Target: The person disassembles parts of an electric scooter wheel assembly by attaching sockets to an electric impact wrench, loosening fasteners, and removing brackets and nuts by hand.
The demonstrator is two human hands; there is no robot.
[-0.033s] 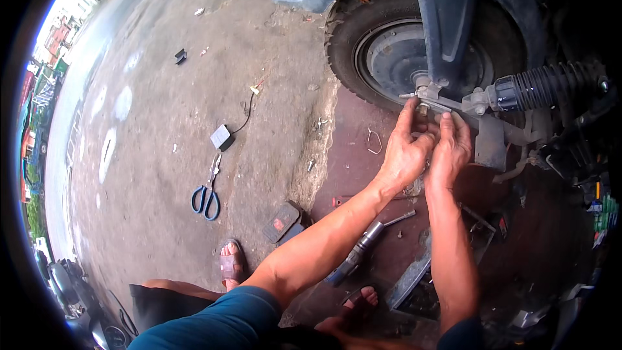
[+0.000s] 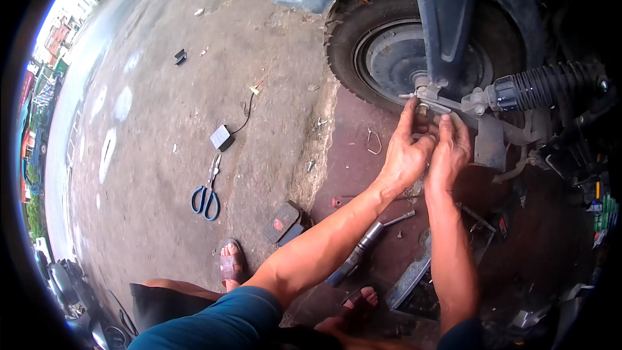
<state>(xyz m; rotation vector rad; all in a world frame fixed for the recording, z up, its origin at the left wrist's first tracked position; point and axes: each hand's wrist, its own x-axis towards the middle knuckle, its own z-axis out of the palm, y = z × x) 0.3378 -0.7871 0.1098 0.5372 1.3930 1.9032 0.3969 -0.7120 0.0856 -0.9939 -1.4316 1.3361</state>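
Observation:
A dusty wheel (image 2: 389, 52) with a dark tyre stands under a grey-blue plastic fender (image 2: 453, 23). Beside its hub, a metal swingarm bar (image 2: 447, 105) runs toward a black coil shock absorber (image 2: 531, 89). My left hand (image 2: 405, 155) has its index finger raised against the metal fitting (image 2: 423, 109) near the axle end, its other fingers curled. Close alongside, my right hand (image 2: 450, 149) is closed, fingertips up at the underside of the bar. Whatever lies between the fingers of both hands is hidden.
Blue-handled scissors (image 2: 206, 202) and a small grey box (image 2: 221, 137) with a wire lie on the concrete. A black case (image 2: 283, 221) sits left of my forearm. A cylindrical power tool (image 2: 364, 246) and a metal tray (image 2: 414, 285) lie below my arms. A motorbike (image 2: 81, 304) stands lower left.

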